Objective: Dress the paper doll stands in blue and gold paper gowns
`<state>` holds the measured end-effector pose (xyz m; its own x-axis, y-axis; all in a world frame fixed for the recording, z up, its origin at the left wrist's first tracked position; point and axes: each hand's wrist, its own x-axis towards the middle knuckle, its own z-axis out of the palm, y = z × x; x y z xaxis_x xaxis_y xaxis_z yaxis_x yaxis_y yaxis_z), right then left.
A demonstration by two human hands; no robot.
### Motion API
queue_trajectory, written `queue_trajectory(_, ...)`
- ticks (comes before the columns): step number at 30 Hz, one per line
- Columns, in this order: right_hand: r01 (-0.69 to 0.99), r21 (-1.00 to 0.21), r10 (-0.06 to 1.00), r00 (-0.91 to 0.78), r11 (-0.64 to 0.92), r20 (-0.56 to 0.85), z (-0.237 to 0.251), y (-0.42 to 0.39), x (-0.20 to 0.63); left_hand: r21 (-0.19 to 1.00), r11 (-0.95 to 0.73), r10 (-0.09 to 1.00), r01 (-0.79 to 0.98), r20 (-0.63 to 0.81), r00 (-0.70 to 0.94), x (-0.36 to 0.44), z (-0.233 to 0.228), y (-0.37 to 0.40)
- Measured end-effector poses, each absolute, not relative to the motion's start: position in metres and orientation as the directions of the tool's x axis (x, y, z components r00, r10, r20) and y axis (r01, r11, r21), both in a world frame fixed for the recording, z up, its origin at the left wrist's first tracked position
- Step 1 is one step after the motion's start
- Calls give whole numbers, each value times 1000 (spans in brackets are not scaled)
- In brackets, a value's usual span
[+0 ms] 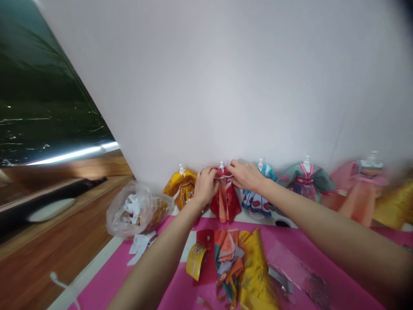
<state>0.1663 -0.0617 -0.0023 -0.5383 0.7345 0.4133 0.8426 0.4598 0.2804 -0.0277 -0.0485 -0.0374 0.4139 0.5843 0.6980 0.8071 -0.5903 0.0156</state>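
Observation:
A small red doll dress [232,200] with an orange front panel hangs upright on a white doll stand [221,164] against the wall. At its upper left edge, my left hand [205,188] has its fingers closed on the cloth. My right hand [247,175] pinches the opposite shoulder of the same dress. To the left stands a yellow doll dress [183,186], partly behind my left hand. Just right of the red one is a blue and white doll dress [257,202], partly covered by my right hand and forearm.
Farther right stand a green doll dress [309,183] and a pink one [359,193]. A clear plastic bag [129,209] sits at left. Folded yellow fabric [256,267], a red card [206,237] and a clear packet [300,275] lie on the pink mat [103,280].

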Motion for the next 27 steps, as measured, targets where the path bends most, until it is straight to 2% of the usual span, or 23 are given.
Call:
queue_trajectory(12, 789, 298, 691, -614, 537, 382, -2, -61, 172, 9, -578, 595, 816, 688, 414, -27, -38, -45)
queue_trajectory(27, 817, 274, 724, -577, 508, 378, -1, -62, 174, 24, -590, 592, 807, 693, 412, -31, -37, -46)
